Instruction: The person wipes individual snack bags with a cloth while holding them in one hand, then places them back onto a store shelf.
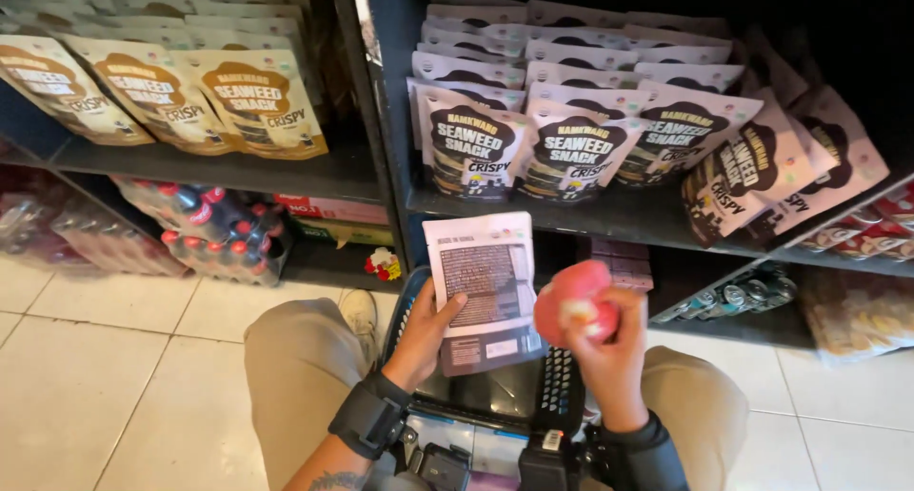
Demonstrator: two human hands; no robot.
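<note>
Crouched before a far shelf [628, 215] of snack pouches, the left hand [424, 334] pinches a grey-backed pouch [486, 291] over a dark basket [562, 386]; the right hand [609, 343] clenches a pink cloth [571, 300]. A flat, steady grip suits shelving.

Black wrist straps [369, 417], khaki trousers [295, 358] (tattoo on left forearm).

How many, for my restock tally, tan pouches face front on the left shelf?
3: left pouch, middle pouch, right pouch, side by side; more behind are partly hidden.
</note>
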